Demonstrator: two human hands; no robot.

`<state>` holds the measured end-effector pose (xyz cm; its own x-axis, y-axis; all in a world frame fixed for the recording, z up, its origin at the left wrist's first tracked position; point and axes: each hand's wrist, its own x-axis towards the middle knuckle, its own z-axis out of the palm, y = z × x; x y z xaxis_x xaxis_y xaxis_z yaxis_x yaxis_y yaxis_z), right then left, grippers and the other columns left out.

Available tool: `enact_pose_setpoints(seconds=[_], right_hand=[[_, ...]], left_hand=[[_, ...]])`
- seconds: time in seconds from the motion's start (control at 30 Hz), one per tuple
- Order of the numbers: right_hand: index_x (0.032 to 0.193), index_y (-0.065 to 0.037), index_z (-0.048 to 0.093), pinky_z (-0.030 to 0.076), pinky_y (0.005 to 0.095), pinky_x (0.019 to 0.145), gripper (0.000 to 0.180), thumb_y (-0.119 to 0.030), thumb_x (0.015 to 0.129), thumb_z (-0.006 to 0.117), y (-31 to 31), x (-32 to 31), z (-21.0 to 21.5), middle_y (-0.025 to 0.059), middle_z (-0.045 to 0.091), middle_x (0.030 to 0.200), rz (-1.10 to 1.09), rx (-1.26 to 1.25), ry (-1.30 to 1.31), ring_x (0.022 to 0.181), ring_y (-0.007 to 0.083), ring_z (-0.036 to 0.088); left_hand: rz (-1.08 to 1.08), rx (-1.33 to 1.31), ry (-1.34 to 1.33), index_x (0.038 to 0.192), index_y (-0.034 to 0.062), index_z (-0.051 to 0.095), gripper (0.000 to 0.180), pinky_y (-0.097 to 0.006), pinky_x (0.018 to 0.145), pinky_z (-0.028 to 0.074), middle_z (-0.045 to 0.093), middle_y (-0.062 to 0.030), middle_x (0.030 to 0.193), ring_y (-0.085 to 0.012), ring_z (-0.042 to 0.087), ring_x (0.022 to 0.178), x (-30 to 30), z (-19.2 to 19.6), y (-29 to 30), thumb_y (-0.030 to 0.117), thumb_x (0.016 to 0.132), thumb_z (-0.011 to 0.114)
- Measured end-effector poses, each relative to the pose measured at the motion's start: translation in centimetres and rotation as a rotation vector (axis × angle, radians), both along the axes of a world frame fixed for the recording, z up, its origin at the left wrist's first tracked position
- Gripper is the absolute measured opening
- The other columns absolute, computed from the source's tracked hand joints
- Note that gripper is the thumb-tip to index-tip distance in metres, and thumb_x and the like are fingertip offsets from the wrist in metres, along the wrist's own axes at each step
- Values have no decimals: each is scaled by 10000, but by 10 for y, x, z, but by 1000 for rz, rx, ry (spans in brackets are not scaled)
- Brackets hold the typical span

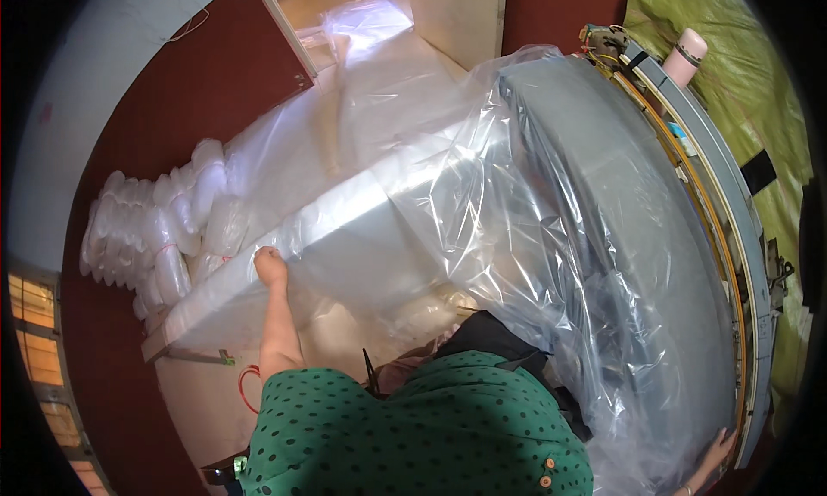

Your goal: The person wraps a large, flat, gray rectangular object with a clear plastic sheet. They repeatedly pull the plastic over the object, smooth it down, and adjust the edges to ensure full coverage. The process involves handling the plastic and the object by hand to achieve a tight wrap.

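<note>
Left hand: the left hand [270, 265] is closed in a fist, gripping the edge of the clear plastic sheeting [482, 229] where it folds over the near long side of the wrapped white slab [345, 238]; the bare forearm runs straight up to it from the green dotted sleeve.
Right hand: the right hand [717, 451] lies flat with fingers spread, palm against the lower end of the large grey upholstered mattress [620, 238], just where the sheeting bunches; only part of the hand shows at the picture's edge.
Plastic sheeting: it drapes loosely over both the grey mattress and the white slab, spanning the whole stretch between the two hands, wrinkled and glossy, and trailing away beyond the left hand toward the far doorway.
Grey mattress: it lies lengthwise from the right hand away to the far side, its rounded side bulging toward the person.
White slab: it sits just beyond the left hand's knuckles, running off to the far right until it meets the mattress.
Bundles: a stack of clear bagged white rolls [159, 229] stands to the outer side of the left hand, near but apart from it.
Machine frame: a long metal rail with yellow wiring [715, 212] runs along the mattress's outer side, beyond the right hand; a pale pink bottle [685, 55] stands at its far end.
Floor: dark red flooring [121, 384] lies under the left forearm's outer side.
Clothing: a green black-dotted garment [431, 436] fills the space between the two arms.
</note>
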<state>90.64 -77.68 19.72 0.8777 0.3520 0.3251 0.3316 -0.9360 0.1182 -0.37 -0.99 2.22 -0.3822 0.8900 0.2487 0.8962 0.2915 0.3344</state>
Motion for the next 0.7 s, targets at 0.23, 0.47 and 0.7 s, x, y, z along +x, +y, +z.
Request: enact_pose_setpoints(seconds=[0.23, 0.47, 0.7], right_hand=[[1296, 24, 383, 286, 345, 1019, 551, -359, 910, 472, -6, 9, 23, 195, 397, 1332, -77, 60, 36, 1226, 308, 378], [1224, 25, 469, 372, 313, 944, 419, -254, 914, 495, 146, 22, 38, 161, 513, 1223, 349, 406, 144, 1124, 252, 492], [1060, 8, 587, 463, 283, 773, 307, -55, 760, 590, 442, -265, 118, 102, 607, 1002, 1011, 595, 871, 885, 170, 591]], left_hand=[[567, 414, -146, 773, -17, 637, 226, -393, 686, 450, 631, -213, 786, -318, 605, 750, -87, 32, -7, 152, 809, 490], [-163, 338, -950, 830, 39, 584, 169, -267, 544, 391, 516, 0, 664, -107, 487, 588, 27, 141, 23, 202, 849, 542], [-1070, -293, -1337, 900, 42, 571, 92, -223, 629, 477, 600, -34, 816, -95, 578, 700, 307, 238, -95, 122, 884, 529]])
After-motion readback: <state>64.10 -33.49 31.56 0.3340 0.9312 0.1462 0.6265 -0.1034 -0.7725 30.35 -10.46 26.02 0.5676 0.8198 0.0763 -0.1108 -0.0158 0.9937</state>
